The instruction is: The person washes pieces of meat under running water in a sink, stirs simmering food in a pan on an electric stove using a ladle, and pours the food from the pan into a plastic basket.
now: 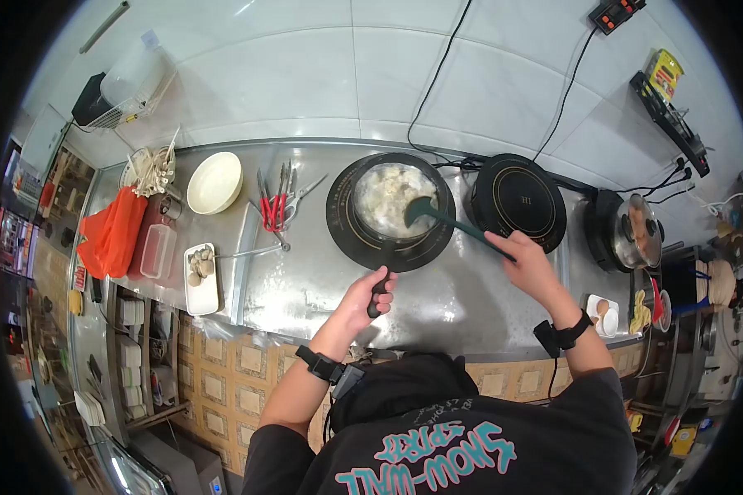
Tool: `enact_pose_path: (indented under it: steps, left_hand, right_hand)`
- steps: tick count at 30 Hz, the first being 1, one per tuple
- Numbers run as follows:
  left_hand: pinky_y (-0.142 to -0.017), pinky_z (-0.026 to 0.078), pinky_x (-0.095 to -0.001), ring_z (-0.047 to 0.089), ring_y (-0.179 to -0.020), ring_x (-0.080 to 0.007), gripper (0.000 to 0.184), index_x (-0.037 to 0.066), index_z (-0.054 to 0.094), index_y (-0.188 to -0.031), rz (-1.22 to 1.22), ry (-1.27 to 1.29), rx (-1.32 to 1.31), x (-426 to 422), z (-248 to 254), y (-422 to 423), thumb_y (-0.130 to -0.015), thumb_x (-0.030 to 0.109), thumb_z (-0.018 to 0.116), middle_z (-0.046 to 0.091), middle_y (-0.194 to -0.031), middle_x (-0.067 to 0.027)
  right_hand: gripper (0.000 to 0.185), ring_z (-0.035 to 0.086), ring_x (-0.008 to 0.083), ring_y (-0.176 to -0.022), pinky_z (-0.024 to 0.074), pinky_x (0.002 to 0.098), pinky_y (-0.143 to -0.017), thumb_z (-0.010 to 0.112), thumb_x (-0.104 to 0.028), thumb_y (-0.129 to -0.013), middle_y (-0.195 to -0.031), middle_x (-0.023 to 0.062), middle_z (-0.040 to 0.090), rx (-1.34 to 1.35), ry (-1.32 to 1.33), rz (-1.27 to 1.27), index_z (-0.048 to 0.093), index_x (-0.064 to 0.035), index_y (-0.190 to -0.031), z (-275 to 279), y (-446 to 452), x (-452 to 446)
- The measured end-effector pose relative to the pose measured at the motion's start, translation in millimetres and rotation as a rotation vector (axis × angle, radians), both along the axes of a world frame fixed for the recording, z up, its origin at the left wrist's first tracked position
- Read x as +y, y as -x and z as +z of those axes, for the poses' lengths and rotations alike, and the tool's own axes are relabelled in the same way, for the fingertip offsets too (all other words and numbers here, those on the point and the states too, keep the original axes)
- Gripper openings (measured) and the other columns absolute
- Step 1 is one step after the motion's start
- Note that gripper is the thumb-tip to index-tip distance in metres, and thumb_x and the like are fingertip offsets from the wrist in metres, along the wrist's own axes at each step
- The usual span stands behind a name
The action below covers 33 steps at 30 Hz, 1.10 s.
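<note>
My left hand (370,299) is wrapped round the black handle (380,295) of a pan (446,203), which rests on a round black cooktop (339,206). Pale, whitish food (390,195) in liquid fills the pan. With my right hand (523,262) I grip the long handle of a dark green ladle (462,226). The head of this ladle dips into the food at the pan's right side. Just right of the pan lies a second round black cooktop (520,202) with nothing on it.
Left of the pan lie red-handled scissors (272,213), a cream bowl (215,183), a white tray (202,297) with mushroom-like pieces, a clear container (157,251) and a red bag (111,235). At the right are a lidded pot (638,233) and a white dish (604,317) with eggs.
</note>
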<state>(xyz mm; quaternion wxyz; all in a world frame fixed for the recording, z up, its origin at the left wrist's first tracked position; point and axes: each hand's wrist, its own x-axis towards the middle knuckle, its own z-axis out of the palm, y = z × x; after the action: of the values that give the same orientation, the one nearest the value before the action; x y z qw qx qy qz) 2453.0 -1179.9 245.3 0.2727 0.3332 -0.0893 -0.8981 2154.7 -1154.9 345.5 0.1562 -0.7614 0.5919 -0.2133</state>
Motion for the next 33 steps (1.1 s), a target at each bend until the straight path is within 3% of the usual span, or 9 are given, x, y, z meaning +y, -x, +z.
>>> enact_pose_path:
  steps: [9, 12, 18, 27, 30, 33]
  left_hand:
    - [-0.041, 0.028, -0.0190, 0.035, -0.048, -0.0058, 0.023, 0.004, 0.047, -0.092, -0.018, -0.028, 0.024, -2.3, 0.6, -3.8, -0.088, 0.027, 0.047, 0.043, -0.067, 0.0014]
    - [-0.041, 0.029, -0.0191, 0.035, -0.049, -0.0060, 0.024, 0.004, 0.047, -0.093, -0.011, -0.029, 0.029, -1.9, -0.9, -3.8, -0.088, 0.027, 0.047, 0.044, -0.067, 0.0011]
    - [-0.041, 0.030, -0.0191, 0.036, -0.049, -0.0063, 0.024, 0.004, 0.046, -0.094, -0.004, 0.012, -0.023, -1.3, 2.1, -3.2, -0.089, 0.027, 0.046, 0.044, -0.068, 0.0011]
    - [-0.041, 0.030, -0.0196, 0.038, -0.049, -0.0065, 0.024, 0.003, 0.048, -0.091, -0.018, 0.009, -0.014, -2.7, 2.3, -4.4, -0.089, 0.027, 0.045, 0.045, -0.067, 0.0013]
    - [-0.041, 0.030, -0.0197, 0.038, -0.049, -0.0068, 0.023, 0.003, 0.048, -0.091, -0.012, 0.014, -0.023, -2.1, 2.7, -4.4, -0.089, 0.026, 0.046, 0.045, -0.067, 0.0012]
    - [-0.039, 0.028, -0.0177, 0.033, -0.048, -0.0052, 0.024, 0.004, 0.047, -0.092, -0.009, 0.010, -0.033, -0.9, 3.1, -3.2, -0.088, 0.027, 0.046, 0.044, -0.068, 0.0020]
  right_hand:
    - [0.047, 0.051, 0.0284, -0.066, 0.0413, 0.0373, -0.058, 0.052, 0.001, -0.069, -0.075, 0.0110, 0.045, 0.008, 0.031, -0.027, 0.054, -0.0148, -0.113, -43.7, -37.8, -41.4]
    - [0.042, 0.051, 0.0297, -0.065, 0.0423, 0.0391, -0.057, 0.053, -0.002, -0.072, -0.075, 0.0117, 0.045, 0.033, 0.165, -0.052, 0.053, -0.0135, -0.112, -45.7, -44.0, -58.8]
    - [0.031, 0.057, 0.0339, -0.071, 0.0462, 0.0406, -0.061, 0.052, -0.016, -0.077, -0.074, 0.0191, 0.056, 0.341, -0.067, -0.084, 0.053, -0.0068, -0.107, -22.4, -35.3, -62.0]
    - [0.026, 0.056, 0.0362, -0.073, 0.0437, 0.0416, -0.068, 0.051, -0.020, -0.075, -0.070, 0.0189, 0.058, 0.248, -0.426, 0.097, 0.059, -0.0016, -0.091, 33.6, -33.7, -65.2]
    - [0.026, 0.057, 0.0298, -0.065, 0.0435, 0.0381, -0.063, 0.051, -0.021, -0.075, -0.064, 0.0164, 0.056, 0.171, -0.521, 0.089, 0.059, -0.0005, -0.090, 37.4, -39.5, -64.6]
    - [0.026, 0.048, 0.0155, -0.047, 0.0384, 0.0310, -0.046, 0.050, -0.021, -0.076, -0.056, 0.0088, 0.051, 0.001, -0.708, 0.071, 0.059, -0.0006, -0.090, 25.9, -37.5, -68.4]
